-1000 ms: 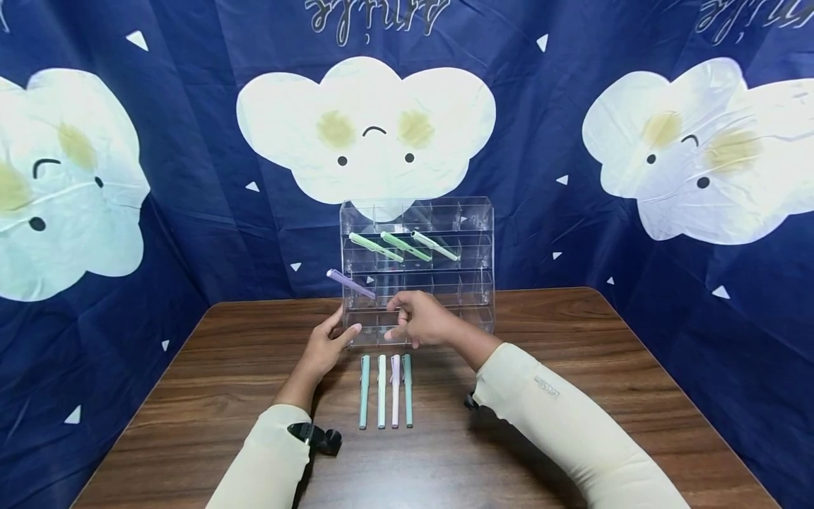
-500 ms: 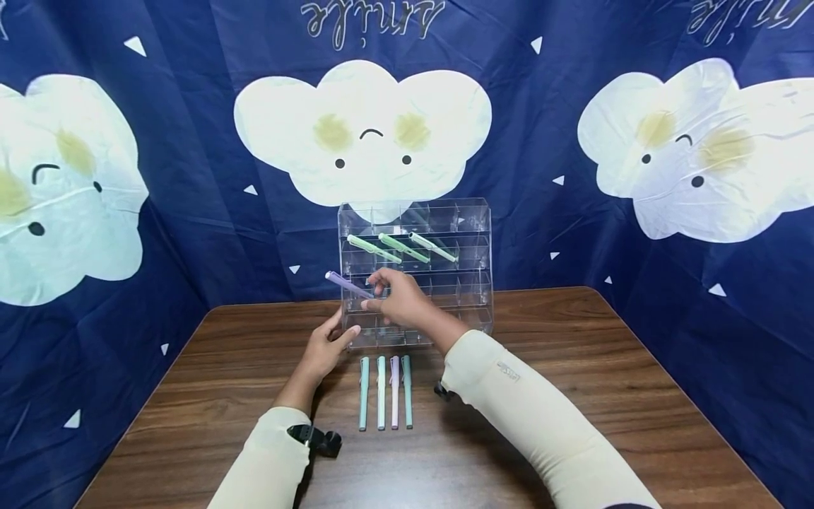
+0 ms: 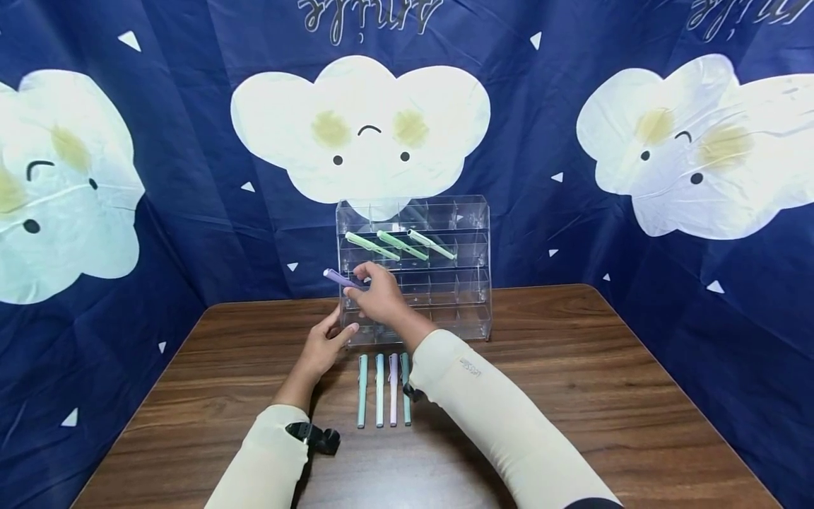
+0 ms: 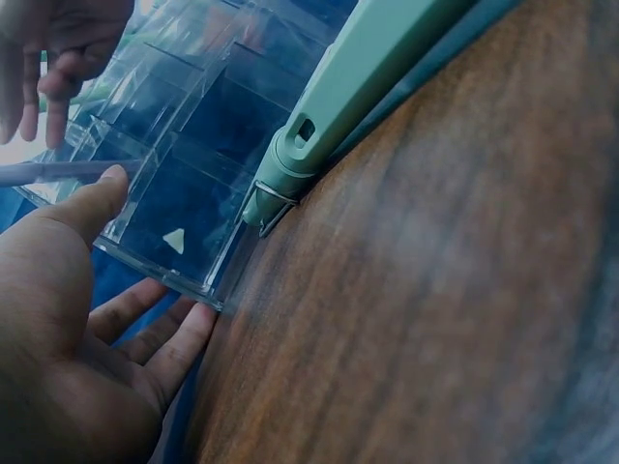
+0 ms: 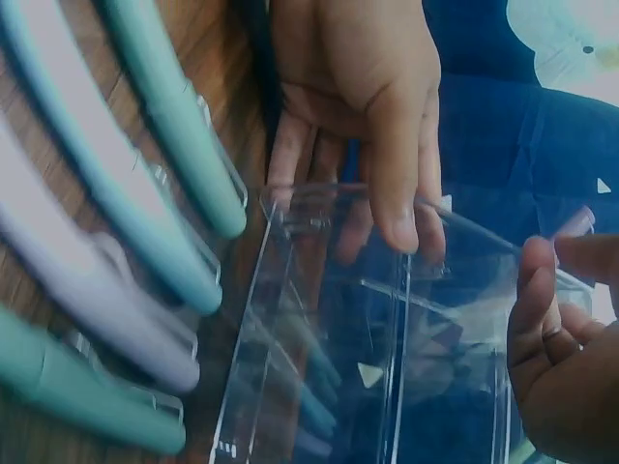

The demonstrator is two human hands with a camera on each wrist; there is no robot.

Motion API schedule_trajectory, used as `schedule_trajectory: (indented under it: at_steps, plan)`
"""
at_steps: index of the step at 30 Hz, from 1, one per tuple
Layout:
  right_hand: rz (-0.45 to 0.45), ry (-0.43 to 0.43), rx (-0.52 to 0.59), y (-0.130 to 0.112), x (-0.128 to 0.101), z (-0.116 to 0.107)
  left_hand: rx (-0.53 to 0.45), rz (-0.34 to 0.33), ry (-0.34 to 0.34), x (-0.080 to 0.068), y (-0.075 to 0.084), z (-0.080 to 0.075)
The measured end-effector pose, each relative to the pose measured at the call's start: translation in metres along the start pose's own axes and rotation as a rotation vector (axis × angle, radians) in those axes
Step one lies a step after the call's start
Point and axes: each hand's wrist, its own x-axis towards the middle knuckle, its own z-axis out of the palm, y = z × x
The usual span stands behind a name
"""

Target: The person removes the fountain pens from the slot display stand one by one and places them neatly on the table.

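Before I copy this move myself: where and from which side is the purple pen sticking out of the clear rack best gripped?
Grip the purple pen on its free end, which juts up and left past the clear rack's left wall; the rest lies inside a slot. Come from the front-left, pinching across the slim barrel, where the right hand reaches. The left hand steadies the rack's lower corner.

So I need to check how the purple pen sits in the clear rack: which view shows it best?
The head view: the purple pen juts from the clear rack at its left edge, with the right hand at it. The left wrist view catches only a blurred sliver; in the right wrist view I cannot pick it out.
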Motion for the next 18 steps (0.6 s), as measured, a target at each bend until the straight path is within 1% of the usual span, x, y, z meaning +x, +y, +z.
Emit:
schedule_trajectory:
  at_steps: [7,12,14,18]
  plan:
    - [0.096,0.058,-0.024,-0.001,0.007,0.02,-0.007,0.001,0.013,-0.001,0.001,-0.001]
    - [0.132,0.055,-0.006,0.003,0.01,0.026,-0.044,0.027,0.016,-0.001,0.0,0.001]
    - [0.139,0.051,0.013,0.003,0.012,0.026,-0.043,0.035,0.019,-0.001,-0.001,0.002]
    - [0.149,0.051,0.05,0.002,0.015,0.027,-0.033,0.024,0.018,-0.001,0.0,0.0]
